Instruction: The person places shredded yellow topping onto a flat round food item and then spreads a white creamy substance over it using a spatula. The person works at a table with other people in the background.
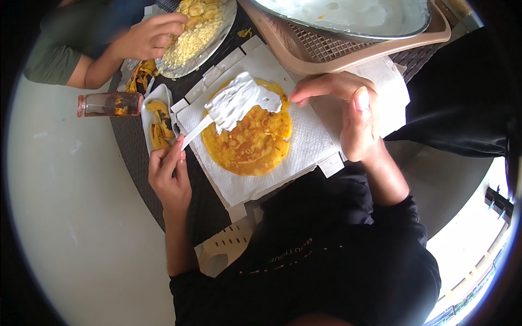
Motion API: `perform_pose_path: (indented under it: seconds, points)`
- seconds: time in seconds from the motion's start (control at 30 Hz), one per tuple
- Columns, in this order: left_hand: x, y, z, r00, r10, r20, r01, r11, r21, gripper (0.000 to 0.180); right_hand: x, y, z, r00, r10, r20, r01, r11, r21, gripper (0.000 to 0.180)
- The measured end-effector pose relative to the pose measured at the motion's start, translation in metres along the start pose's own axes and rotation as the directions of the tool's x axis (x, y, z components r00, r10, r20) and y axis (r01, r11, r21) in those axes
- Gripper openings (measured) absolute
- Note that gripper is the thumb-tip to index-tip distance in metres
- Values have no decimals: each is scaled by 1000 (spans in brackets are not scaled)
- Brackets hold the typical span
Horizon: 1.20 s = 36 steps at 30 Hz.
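My left hand (173, 176) grips the handle of a white spatula (196, 131), whose broad end is covered in cream. That end lies over the upper part of a round, golden-brown pancake (250, 144). White cream (242, 103) is spread thickly there, while the lower part of the pancake is bare and browned. Under the pancake is a white paper towel (315, 144) on an opened-out cardboard box. My right hand (350, 108) is just right of the pancake, its fingers bent and thumb apart, holding nothing. Its fingertips are at the pancake's edge; whether they touch it I cannot tell.
A metal basin (348, 37) of white cream sits in a brown plastic basket (326, 66) at the far right. Far left, another person's hand (152, 37) works at a plate (217, 44) of banana slices and pale crumbly bits. A glass bottle (109, 104) and a white dish (147, 122) with bananas are at the left.
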<state>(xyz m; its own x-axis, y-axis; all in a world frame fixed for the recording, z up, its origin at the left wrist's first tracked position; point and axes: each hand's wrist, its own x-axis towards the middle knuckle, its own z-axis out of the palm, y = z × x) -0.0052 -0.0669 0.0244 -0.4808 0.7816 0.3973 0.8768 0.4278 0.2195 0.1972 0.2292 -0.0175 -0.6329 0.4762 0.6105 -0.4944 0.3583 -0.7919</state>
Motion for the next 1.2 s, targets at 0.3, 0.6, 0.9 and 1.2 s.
perform_pose_path:
  seconds: [0.3, 0.6, 0.9, 1.2]
  points:
    - [-72, -3, -33, 976, -220, 0, 217, 965, 149, 38, -1, -2, -3, 999, 33, 36, -32, 999, -12, 83]
    - [-54, 1, -38, 979, -180, -91, 188, 978, 89, 36, 0, 0, -5, 998, 26, 53, -25, 999, -20, 83]
    - [-46, -6, -16, 988, -150, 18, 148, 984, 99, 38, -1, 0, -1, 999, 13, 41, -12, 1000, -16, 81]
    - [-108, 2, -61, 951, -308, -37, 310, 935, 175, 33, -1, 0, -6, 997, 9, 78, -7, 1000, -26, 85]
